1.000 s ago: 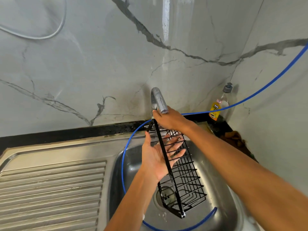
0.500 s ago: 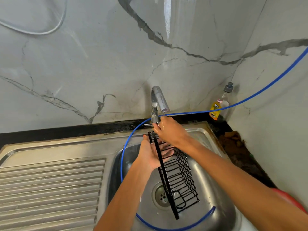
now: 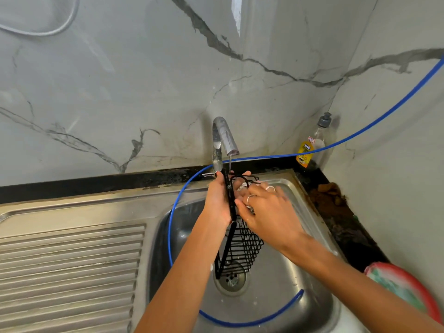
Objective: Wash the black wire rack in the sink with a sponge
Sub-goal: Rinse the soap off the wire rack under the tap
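Observation:
The black wire rack (image 3: 242,246) hangs upright and edge-on over the steel sink (image 3: 295,280), its top just under the tap (image 3: 224,138). A thin stream of water falls onto it. My left hand (image 3: 217,200) grips the rack's upper frame bar. My right hand (image 3: 266,212), rings on its fingers, lies against the mesh side with fingers spread and is blurred by motion. Neither hand holds a sponge; a green sponge-like pad (image 3: 401,287) lies in a red bowl (image 3: 430,296) at the lower right.
A blue hose (image 3: 240,322) loops around the basin and runs up to the right. The drain (image 3: 230,281) sits below the rack. A soap bottle (image 3: 310,150) stands in the corner, a brown lump (image 3: 329,192) lies on the dark counter, and a ribbed drainboard (image 3: 72,272) is left.
My right hand has left the rack's top and dropped onto its mesh. My left hand rose from the mesh and closed on the upper frame bar. The rack moved up under the tap.

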A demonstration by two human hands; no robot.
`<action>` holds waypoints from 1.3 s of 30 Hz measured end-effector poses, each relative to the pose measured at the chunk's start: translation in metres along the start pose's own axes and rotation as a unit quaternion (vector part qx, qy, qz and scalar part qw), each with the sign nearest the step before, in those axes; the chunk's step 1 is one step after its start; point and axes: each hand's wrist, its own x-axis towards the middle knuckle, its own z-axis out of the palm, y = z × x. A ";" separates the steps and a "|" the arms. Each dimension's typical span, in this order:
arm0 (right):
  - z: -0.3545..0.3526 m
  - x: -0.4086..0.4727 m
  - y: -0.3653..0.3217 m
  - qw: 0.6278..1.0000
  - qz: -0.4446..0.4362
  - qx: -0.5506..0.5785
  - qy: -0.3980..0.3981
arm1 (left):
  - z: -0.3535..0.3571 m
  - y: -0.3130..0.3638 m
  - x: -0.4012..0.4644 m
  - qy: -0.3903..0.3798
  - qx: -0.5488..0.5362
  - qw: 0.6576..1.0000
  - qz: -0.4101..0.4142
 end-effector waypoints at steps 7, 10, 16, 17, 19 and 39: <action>-0.001 -0.014 -0.012 0.996 -0.006 0.092 -0.001 | 0.005 0.011 0.007 -0.020 -0.019 1.000 0.002; 0.008 -0.011 -0.024 0.995 -0.014 0.086 -0.039 | 0.007 0.013 0.009 -0.029 -0.041 0.999 0.014; 0.018 0.044 -0.024 0.985 0.072 0.087 -0.128 | 0.006 0.014 0.005 -0.043 -0.055 0.997 0.041; 0.020 0.057 -0.021 0.981 0.091 0.093 -0.143 | 0.008 0.012 0.003 -0.034 -0.062 0.996 0.057; 0.023 0.081 -0.016 0.971 0.126 0.110 -0.169 | 0.011 0.012 0.002 -0.024 -0.063 0.995 0.078; 0.018 0.095 -0.024 0.982 0.087 0.043 -0.160 | 0.015 0.009 -0.025 -0.009 -0.087 0.991 0.096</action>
